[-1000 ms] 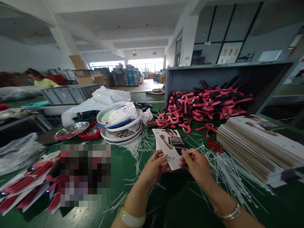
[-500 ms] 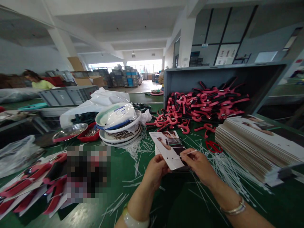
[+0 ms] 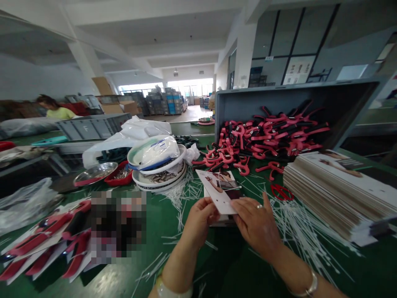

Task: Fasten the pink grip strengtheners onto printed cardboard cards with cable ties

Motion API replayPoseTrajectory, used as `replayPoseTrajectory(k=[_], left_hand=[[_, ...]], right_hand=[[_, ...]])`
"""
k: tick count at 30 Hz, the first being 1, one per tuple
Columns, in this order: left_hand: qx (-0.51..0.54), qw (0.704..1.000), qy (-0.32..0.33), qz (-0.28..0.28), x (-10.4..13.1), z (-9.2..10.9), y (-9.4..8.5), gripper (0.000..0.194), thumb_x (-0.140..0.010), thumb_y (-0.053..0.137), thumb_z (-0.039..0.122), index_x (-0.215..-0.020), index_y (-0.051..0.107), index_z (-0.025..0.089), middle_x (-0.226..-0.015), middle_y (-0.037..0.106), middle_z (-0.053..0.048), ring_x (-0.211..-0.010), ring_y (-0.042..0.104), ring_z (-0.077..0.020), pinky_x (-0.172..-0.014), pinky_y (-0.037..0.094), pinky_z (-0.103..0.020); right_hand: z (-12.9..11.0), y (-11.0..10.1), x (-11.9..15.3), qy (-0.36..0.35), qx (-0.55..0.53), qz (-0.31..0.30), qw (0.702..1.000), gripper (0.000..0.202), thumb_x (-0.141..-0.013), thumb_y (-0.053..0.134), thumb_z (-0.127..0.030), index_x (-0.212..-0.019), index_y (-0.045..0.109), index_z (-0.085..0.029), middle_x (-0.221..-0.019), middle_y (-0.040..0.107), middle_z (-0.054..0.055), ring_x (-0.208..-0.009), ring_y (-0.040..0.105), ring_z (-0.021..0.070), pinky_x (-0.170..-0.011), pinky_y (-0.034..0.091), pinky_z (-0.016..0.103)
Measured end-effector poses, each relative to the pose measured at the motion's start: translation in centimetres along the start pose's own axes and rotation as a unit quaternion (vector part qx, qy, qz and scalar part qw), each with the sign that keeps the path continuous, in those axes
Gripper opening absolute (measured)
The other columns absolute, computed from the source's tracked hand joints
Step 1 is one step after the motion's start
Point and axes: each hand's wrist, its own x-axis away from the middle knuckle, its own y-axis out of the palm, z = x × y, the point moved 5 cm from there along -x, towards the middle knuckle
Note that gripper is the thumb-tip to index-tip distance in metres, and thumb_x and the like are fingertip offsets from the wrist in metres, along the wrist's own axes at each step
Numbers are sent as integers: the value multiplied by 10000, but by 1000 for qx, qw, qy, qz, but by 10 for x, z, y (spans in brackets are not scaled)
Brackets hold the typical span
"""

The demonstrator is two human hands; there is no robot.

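A printed cardboard card (image 3: 216,192) with small punched holes is tilted up in front of me. My left hand (image 3: 203,215) pinches its lower left edge between thumb and fingers. My right hand (image 3: 256,221) is closed at the card's lower right edge, its fingertips against the card and one finger raised apart. Whether a cable tie is still in those fingers is hidden. Another printed card (image 3: 228,180) lies behind, partly covered. Many loose white cable ties (image 3: 305,234) are spread to the right of my right hand.
A tipped grey crate (image 3: 218,111) spills pink-and-black spring clamps (image 3: 248,138). At right stands a thick stack of cards (image 3: 328,194), beside red-handled scissors (image 3: 281,192). Stacked round trays (image 3: 136,182) stand left of centre; carded clamps (image 3: 46,236) lie left. A person (image 3: 57,109) is far left.
My right hand has turned and moved in against the card's edge, back of the hand now showing. The white cable tie it held at the holes is no longer visible. My left hand keeps its grip.
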Motion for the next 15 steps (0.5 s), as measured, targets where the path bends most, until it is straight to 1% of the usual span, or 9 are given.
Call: replayPoseTrajectory(k=[2, 3, 4, 5, 7, 10, 12, 15], left_hand=[[-15, 999, 48, -16, 0, 3, 5, 241, -634, 751, 272, -822, 650, 160, -766, 662, -12, -669, 603, -98, -590, 471, -174], [-31, 996, 76, -22, -1, 5, 9, 257, -642, 750, 303, -834, 655, 162, -777, 667, -18, -702, 612, -111, -613, 480, -186], [-49, 993, 104, -27, -3, 6, 13, 264, -650, 745, 328, -835, 659, 161, -786, 670, -23, -722, 614, -120, -631, 487, -198], [-69, 988, 131, -32, -4, 8, 17, 263, -658, 738, 345, -828, 662, 158, -799, 671, -28, -732, 613, -124, -640, 491, -206], [-98, 978, 178, -41, -8, 13, 27, 264, -683, 710, 381, -806, 661, 152, -839, 670, -37, -750, 609, -130, -639, 495, -211], [-98, 970, 216, -52, -14, 18, 41, 296, -745, 629, 446, -808, 627, 157, -896, 660, -46, -754, 598, -125, -571, 474, -187], [-79, 972, 213, -55, -18, 18, 47, 312, -759, 599, 475, -793, 578, 165, -852, 657, -33, -668, 580, -99, -518, 443, -169], [-57, 979, 184, -69, -22, 13, 54, 332, -724, 636, 477, -825, 530, 179, -718, 634, 15, -495, 511, -56, -470, 412, -162]], right_hand=[[6, 2, 0, 5, -25, 8, 1000, 239, -872, 457, -223, -1054, 608, -183, -1017, 681, 85, -957, 602, 227, -983, 357, 496], [9, 2, -1, 8, -41, 10, 999, 251, -880, 449, -234, -1066, 602, -167, -1016, 674, 100, -954, 603, 223, -925, 428, 440], [11, 2, -2, 12, -57, 14, 998, 262, -886, 444, -251, -1078, 596, -158, -1015, 669, 110, -954, 605, 220, -875, 469, 398], [13, 1, -2, 20, -71, 18, 997, 274, -892, 440, -270, -1090, 591, -156, -1016, 666, 113, -958, 606, 218, -848, 488, 375], [17, -1, -4, 49, -96, 24, 994, 291, -898, 433, -308, -1103, 585, -168, -1029, 661, 108, -977, 605, 217, -852, 494, 368], [26, -2, -6, 109, -134, 13, 985, 316, -903, 422, -353, -1114, 582, -180, -1064, 649, 106, -1006, 599, 218, -866, 491, 363], [33, -2, -6, 141, -154, 6, 978, 338, -904, 417, -372, -1138, 577, -188, -1102, 636, 107, -1037, 587, 223, -887, 479, 372], [40, -1, -5, 164, -177, -2, 971, 374, -902, 409, -389, -1178, 570, -194, -1147, 624, 101, -1082, 567, 233, -922, 458, 391]])
